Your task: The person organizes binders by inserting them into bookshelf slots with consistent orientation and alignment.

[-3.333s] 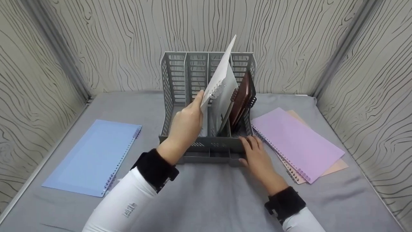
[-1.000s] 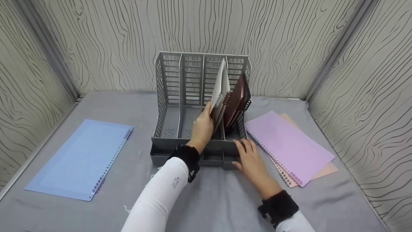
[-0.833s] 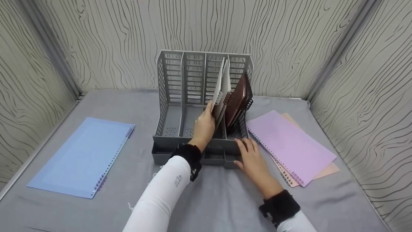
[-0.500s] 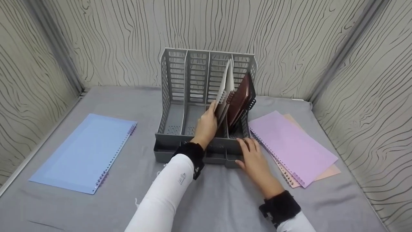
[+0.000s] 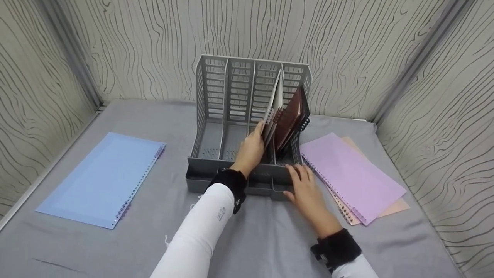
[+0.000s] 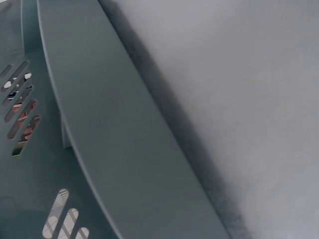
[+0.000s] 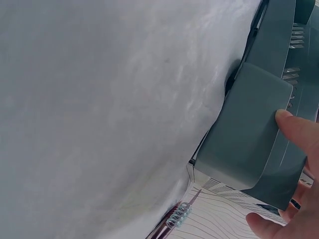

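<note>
A grey file rack (image 5: 204,165) with upright dividers stands on the cloth in the head view. My left hand (image 5: 250,150) pinches the lower ring-bound edge of a white spiral notebook (image 5: 273,96), which stands in the third compartment from the left. Beside it is another pale notebook with brown rings. Brown spiral notebooks (image 5: 290,117) lean in the rightmost compartment. My right hand (image 5: 307,191) holds the rack's front right corner, fingers over the panel and thumb at the tray; its thumb (image 7: 285,115) touches the tray rim in the right wrist view. The left wrist view shows the rack's front (image 6: 112,119) but no hand.
A blue ring-bound notebook (image 5: 104,179) lies flat to the left of the rack. On the right, a purple notebook (image 5: 353,179) overlaps a peach one (image 5: 396,207). Patterned walls (image 5: 154,50) enclose the grey cloth (image 5: 266,239) at the back and sides.
Since the earliest frame, the white notebook has come down into the third compartment, and my left hand has moved right with it. Its lean has lessened. My right hand stays at the rack's corner.
</note>
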Available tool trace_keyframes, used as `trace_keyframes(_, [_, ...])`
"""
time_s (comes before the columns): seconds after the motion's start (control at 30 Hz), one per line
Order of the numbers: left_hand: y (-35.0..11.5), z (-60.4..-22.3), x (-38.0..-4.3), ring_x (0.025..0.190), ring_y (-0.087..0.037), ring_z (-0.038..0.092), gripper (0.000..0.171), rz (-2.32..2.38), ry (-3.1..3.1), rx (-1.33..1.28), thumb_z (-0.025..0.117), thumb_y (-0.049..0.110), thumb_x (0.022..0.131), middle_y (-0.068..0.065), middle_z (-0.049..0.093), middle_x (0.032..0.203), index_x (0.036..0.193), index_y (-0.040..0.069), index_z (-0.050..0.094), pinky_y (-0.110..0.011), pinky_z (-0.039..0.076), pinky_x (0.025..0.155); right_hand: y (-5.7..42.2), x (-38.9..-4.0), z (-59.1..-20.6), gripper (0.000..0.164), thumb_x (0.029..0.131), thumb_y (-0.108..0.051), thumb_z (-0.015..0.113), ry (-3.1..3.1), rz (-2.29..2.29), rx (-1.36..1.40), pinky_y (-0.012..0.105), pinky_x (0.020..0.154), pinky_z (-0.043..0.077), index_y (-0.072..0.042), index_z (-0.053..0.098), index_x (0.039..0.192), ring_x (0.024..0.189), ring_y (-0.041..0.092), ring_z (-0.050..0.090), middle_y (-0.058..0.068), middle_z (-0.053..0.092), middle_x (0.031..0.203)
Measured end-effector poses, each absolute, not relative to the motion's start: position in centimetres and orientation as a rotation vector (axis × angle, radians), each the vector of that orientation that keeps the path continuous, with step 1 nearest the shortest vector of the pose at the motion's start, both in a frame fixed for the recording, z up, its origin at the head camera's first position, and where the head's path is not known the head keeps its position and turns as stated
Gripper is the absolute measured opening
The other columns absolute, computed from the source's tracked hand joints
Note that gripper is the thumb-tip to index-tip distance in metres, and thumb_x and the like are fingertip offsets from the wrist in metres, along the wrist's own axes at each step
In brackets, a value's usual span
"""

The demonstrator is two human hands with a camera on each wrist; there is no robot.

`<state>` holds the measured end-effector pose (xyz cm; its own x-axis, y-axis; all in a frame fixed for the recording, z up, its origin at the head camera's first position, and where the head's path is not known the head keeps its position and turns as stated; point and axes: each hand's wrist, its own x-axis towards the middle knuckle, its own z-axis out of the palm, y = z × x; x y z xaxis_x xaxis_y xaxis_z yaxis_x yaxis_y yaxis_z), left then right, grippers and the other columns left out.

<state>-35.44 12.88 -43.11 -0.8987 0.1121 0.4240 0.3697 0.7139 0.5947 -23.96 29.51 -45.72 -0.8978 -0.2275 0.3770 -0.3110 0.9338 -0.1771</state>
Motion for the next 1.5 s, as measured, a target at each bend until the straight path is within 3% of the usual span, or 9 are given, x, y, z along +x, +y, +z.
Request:
trace_keyframes(0.33, [12.9,-42.9,-35.2,0.085,-0.024,0.057,0.053,-0.972,-2.527,-0.427,0.048,0.017,0.083,-0.010,0.056,0.106,0.132,0.015,0.028,-0.036,0.045,0.069,29.6,-24.0,-45.6,0.075,0.064,-0.018,0.074,-2.716,0.326,0.428,0.047,0.088,0.030,-0.010,0.035,0.127,0.117,0.035,0.024,0.016,0.035,0.121])
trace_keyframes(0.53, [12.7,-42.9,-34.6,0.085,-0.023,0.057,0.054,-0.925,-2.569,-0.431,0.048,0.021,0.082,-0.006,0.053,0.111,0.132,0.015,0.028,-0.035,0.045,0.070,29.5,-24.0,-45.6,0.075,0.064,-0.021,0.073,-2.728,0.319,0.431,0.047,0.089,0.030,-0.010,0.035,0.128,0.117,0.035,0.024,0.016,0.035,0.120])
trace_keyframes(0.87, [10.6,-42.3,-33.2,0.074,-0.021,0.058,0.056,-0.848,-2.575,-0.501,0.049,0.025,0.082,-0.008,0.053,0.113,0.132,0.013,0.028,-0.034,0.046,0.063,29.4,-23.9,-45.5,0.076,0.067,-0.023,0.071,-2.794,0.349,0.382,0.049,0.086,0.032,-0.015,0.031,0.131,0.120,0.032,0.019,0.014,0.032,0.125])
trace_keyframes(1.1, [6.4,-41.0,-32.3,0.051,-0.013,0.050,0.054,-0.818,-2.590,-0.556,0.047,0.023,0.085,-0.010,0.049,0.118,0.133,0.012,0.026,-0.027,0.045,0.054,29.5,-24.0,-45.5,0.076,0.066,-0.020,0.072,-2.786,0.372,0.367,0.051,0.084,0.033,-0.015,0.031,0.130,0.120,0.032,0.018,0.014,0.032,0.126])
trace_keyframes(1.37, [-0.7,-39.6,-31.1,0.054,-0.017,0.052,0.057,-0.787,-2.551,-0.514,0.049,0.020,0.083,-0.014,0.051,0.115,0.133,0.013,0.024,-0.030,0.047,0.060,29.5,-23.9,-45.7,0.075,0.064,-0.017,0.073,-2.740,0.408,0.418,0.052,0.085,0.031,-0.009,0.034,0.128,0.118,0.036,0.020,0.017,0.034,0.122])
trace_keyframes(1.5, [-4.1,-39.5,-30.3,0.043,-0.016,0.043,0.057,-0.757,-2.566,-0.464,0.049,0.020,0.083,-0.017,0.058,0.094,0.134,0.013,0.023,-0.028,0.042,0.045,29.6,-24.0,-45.7,0.075,0.064,-0.018,0.073,-2.729,0.396,0.424,0.052,0.088,0.027,-0.010,0.034,0.128,0.118,0.036,0.020,0.017,0.033,0.122])
